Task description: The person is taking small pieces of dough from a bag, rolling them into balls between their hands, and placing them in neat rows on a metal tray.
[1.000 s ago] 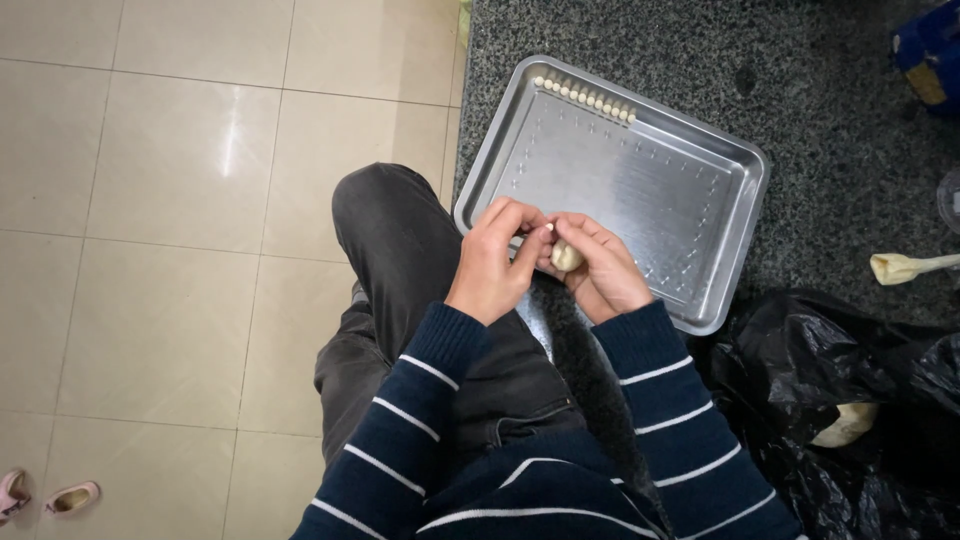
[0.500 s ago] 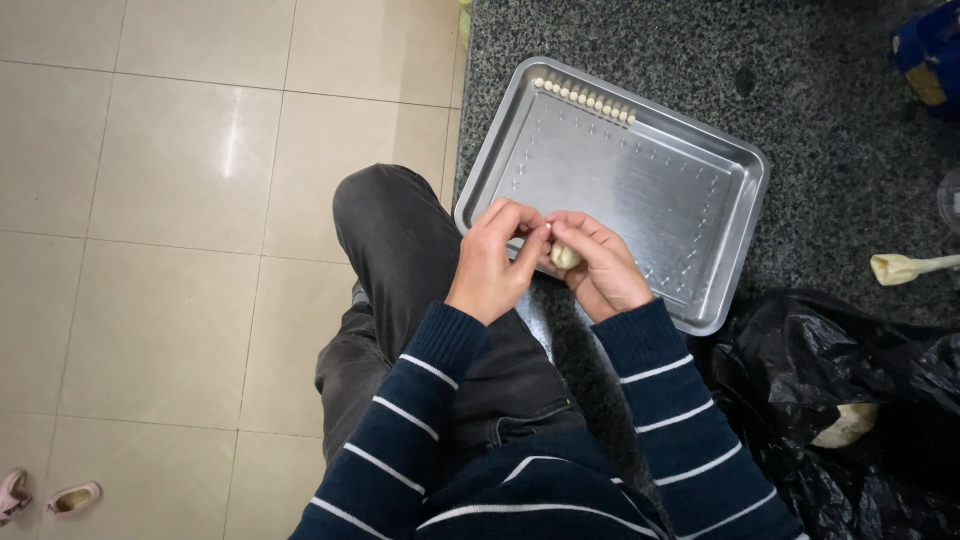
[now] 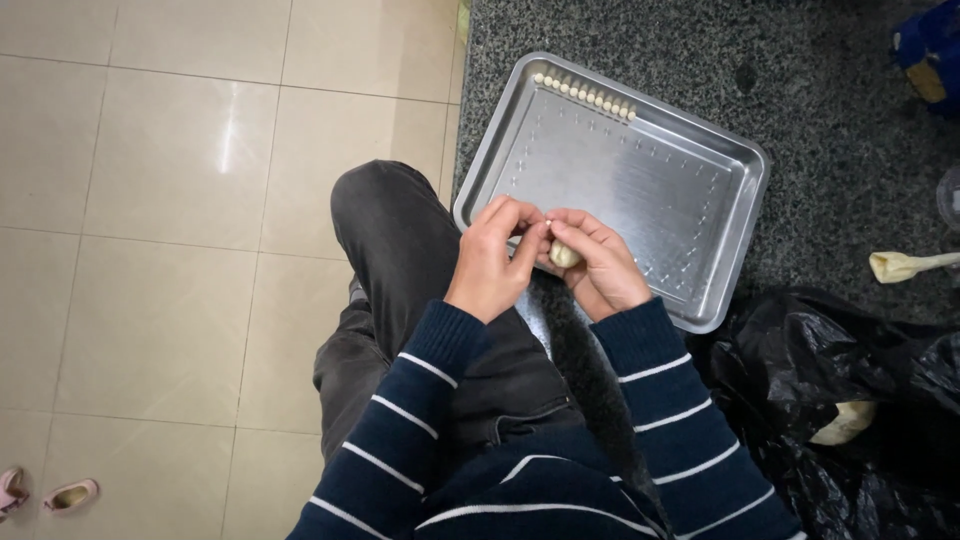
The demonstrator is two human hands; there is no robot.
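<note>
At the far left edge, low on the pale tiled floor (image 3: pixel 150 200), a pair of small pink slippers (image 3: pixel 45 493) lies well apart from everything else. Moving right, the seated person's dark-trousered knee (image 3: pixel 400 230) juts toward a speckled grey stone counter (image 3: pixel 820 120), and two arms in navy sleeves with white stripes (image 3: pixel 430 380) meet above the near edge of a shallow steel tray (image 3: pixel 740 160). The left hand (image 3: pixel 495 260) is curled, its thumb and forefinger pinched together at a tiny pale bit right where the two hands meet. Touching it, the right hand (image 3: pixel 600 270) is clenched around a small pale clove-shaped piece (image 3: pixel 563 255), which sits in the crook of the fingers with only its rounded end showing — what exactly it is cannot be told. That piece is just right of the left fingertips and hangs over the tray's near-left corner, not resting on it. Along the tray's far rim a neat row of small pale pieces (image 3: pixel 585 95) lies in a line. Further right on the counter lies a cream-coloured husk-like scrap (image 3: pixel 905 265), and below it a crumpled black plastic bag (image 3: pixel 860 400) holds another pale scrap — while a blue object (image 3: pixel 930 50) peeks in at the top right corner.
</note>
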